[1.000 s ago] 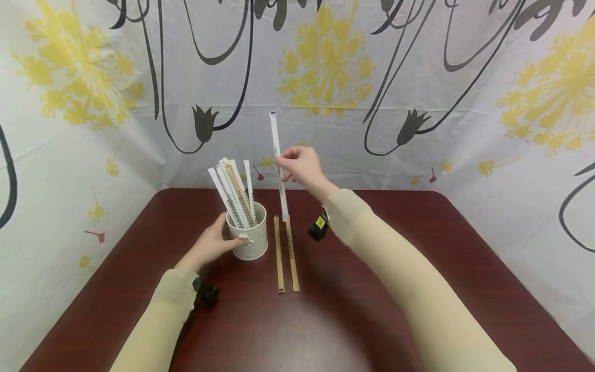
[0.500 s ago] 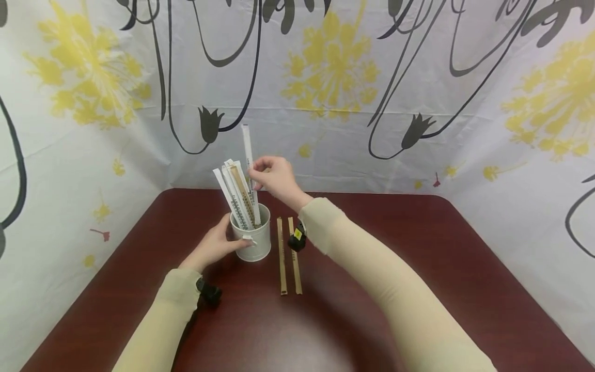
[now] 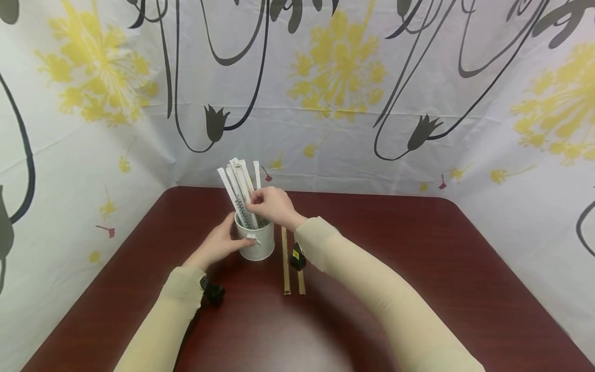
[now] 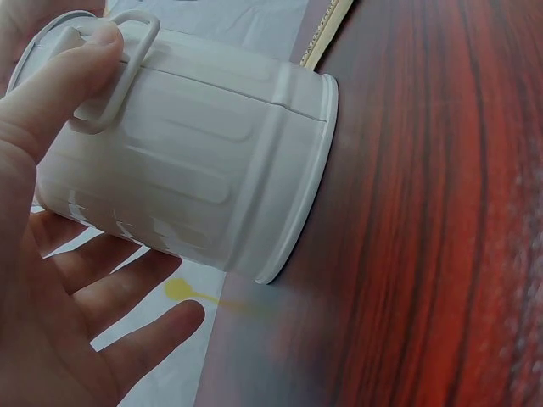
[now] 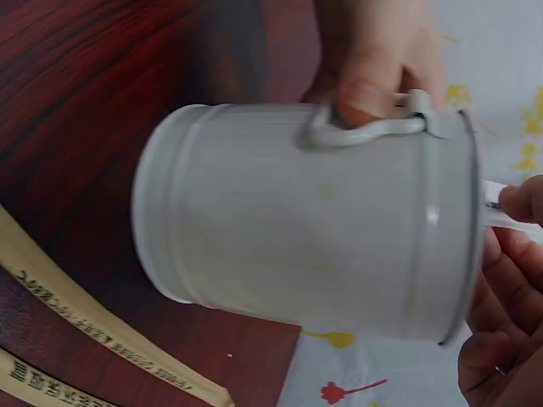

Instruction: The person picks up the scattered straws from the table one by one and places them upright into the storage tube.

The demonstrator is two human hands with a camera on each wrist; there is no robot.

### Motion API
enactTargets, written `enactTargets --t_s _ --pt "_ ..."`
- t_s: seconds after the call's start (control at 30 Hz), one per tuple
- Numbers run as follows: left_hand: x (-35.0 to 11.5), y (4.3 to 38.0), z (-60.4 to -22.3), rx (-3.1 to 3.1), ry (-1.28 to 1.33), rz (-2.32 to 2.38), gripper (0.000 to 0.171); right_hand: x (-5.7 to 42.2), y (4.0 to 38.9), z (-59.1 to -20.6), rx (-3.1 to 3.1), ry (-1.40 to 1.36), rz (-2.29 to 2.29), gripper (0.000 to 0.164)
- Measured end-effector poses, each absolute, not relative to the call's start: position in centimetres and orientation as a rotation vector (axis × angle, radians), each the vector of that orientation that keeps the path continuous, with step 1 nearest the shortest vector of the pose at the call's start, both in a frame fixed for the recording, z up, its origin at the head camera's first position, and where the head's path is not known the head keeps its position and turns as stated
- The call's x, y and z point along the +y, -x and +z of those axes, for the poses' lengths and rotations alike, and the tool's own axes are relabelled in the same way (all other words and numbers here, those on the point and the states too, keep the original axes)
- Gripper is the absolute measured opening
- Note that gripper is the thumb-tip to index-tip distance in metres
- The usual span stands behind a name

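My left hand (image 3: 215, 247) grips a small white metal bucket (image 3: 259, 249) from its left side, and the bucket stands upright on the table. In the left wrist view the thumb presses over the bucket's wire handle (image 4: 140, 76), with the other fingers spread along the far side. Several slim paper-wrapped straws (image 3: 226, 182) lean inside the bucket. Just above the rim, my right hand (image 3: 271, 205) pinches a white wrapped straw (image 5: 495, 202), seen in the right wrist view between thumb and fingers. That hand hides parts of the other straws.
Two brown paper-wrapped straws (image 3: 285, 268) lie side by side on the dark red table (image 3: 418, 258), right of the bucket. A white curtain (image 3: 344, 155) with yellow and grey flowers surrounds the back and sides.
My right hand has brought a white wrapped straw leftward from above the brown ones into the bucket, then lowered toward the rim. My left hand keeps holding the bucket.
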State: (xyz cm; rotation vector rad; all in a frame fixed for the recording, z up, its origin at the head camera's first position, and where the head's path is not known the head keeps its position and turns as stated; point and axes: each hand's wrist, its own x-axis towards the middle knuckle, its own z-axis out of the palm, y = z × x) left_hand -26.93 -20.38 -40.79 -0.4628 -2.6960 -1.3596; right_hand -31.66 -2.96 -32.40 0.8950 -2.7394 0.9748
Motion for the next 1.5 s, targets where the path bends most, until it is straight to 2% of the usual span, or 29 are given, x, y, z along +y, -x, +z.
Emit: enactTargets --t_s 0.3,0.7,1.0,1.2,1.5 --pt "-20.3 27.1 -40.7 -2.703 0.45 -1.369 0.092 -2.8 31.8 -32.7 -2.754 -0.85 0.922 0.015" --pt "-20.9 27.0 -40.8 -2.699 0.412 -1.368 0.092 -0.7 32.0 -31.3 -2.733 -0.852 1.144 0.014" --pt "-21.1 27.0 -40.8 -2.711 0.392 -1.368 0.09 3.5 33.1 -34.9 -2.957 -0.695 0.88 0.014" --pt "-21.0 27.4 -40.9 -2.714 0.392 -1.378 0.09 4.9 33.0 -38.1 -3.148 -0.58 0.687 0.038" --pt "-20.3 27.3 -40.8 -2.709 0.409 -1.398 0.09 5.2 32.8 -40.0 -3.23 -0.446 0.55 0.043"
